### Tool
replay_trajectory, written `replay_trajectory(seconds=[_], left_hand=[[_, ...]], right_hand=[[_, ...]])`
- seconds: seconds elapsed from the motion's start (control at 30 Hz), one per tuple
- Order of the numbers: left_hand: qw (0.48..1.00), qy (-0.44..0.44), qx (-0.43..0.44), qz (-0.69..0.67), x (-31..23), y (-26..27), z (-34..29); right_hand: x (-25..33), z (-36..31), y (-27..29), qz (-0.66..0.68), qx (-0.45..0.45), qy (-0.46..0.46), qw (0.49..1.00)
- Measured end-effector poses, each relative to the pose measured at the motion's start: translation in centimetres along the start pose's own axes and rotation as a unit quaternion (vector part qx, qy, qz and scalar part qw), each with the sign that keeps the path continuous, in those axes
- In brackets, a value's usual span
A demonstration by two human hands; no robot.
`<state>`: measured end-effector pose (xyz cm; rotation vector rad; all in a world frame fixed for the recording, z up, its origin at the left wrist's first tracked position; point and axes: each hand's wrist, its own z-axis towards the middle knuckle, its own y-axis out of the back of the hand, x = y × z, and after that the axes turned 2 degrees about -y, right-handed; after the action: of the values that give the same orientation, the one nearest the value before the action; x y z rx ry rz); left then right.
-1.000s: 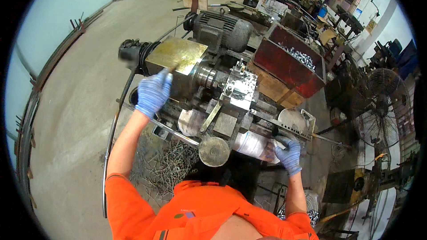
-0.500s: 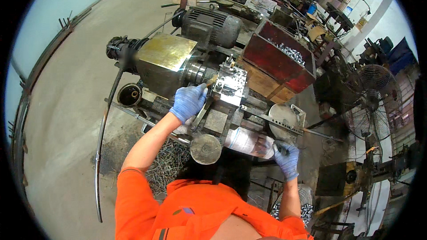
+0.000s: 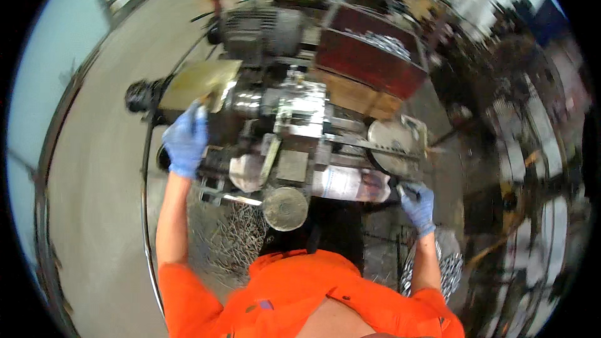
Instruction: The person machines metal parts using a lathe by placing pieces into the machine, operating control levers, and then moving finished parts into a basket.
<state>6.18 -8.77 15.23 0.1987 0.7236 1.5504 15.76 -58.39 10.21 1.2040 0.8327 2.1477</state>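
My left hand (image 3: 186,141), in a blue glove, is raised in front of the lathe's headstock with its brass-coloured top plate (image 3: 199,81). Its fingers are pinched on a small brownish, brush-like tool (image 3: 205,99), smeared by motion. To the right of it are the shiny chuck (image 3: 248,101) and the bright metal tool block (image 3: 302,107). My right hand (image 3: 418,205), also gloved, is at the right end of a printed, wrapped bundle (image 3: 352,184). Its fingers are curled round something small with a shiny edge, which I cannot make out.
A dark red bin (image 3: 369,59) of small metal parts stands behind the lathe on wood. A motor (image 3: 263,32) sits at the back. Metal shavings (image 3: 235,238) lie on the floor below. A container of shiny parts (image 3: 449,272) is beside my right forearm.
My left hand has moved left, away from the chuck and tool block to the front of the headstock. My right hand has shifted slightly. The whole view has swung and blurred.
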Motion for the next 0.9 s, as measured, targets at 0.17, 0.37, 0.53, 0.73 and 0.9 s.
replay_trajectory(seconds=[0.17,0.37,0.53,0.73,0.9], left_hand=[[0.976,0.084,0.197,0.025,-0.9,0.2,1.1],[0.972,0.213,0.067,-0.076,0.8,3.5,-1.5],[0.957,0.228,0.114,-0.137,6.2,-2.6,-12.6],[0.952,0.21,0.205,-0.083,0.6,-3.5,-13.4],[0.929,0.28,0.21,-0.117,2.8,-3.8,-14.0]], right_hand=[[-2.8,-1.8,3.0,-0.055,-0.066,-0.068,0.994],[-10.6,-6.9,11.2,-0.033,-0.142,-0.368,0.918],[-20.9,-16.6,15.7,-0.146,-0.135,-0.482,0.854],[-26.6,-22.2,12.4,-0.199,0.1,-0.586,0.779],[-24.6,-22.7,7.0,-0.239,0.243,-0.428,0.837]])
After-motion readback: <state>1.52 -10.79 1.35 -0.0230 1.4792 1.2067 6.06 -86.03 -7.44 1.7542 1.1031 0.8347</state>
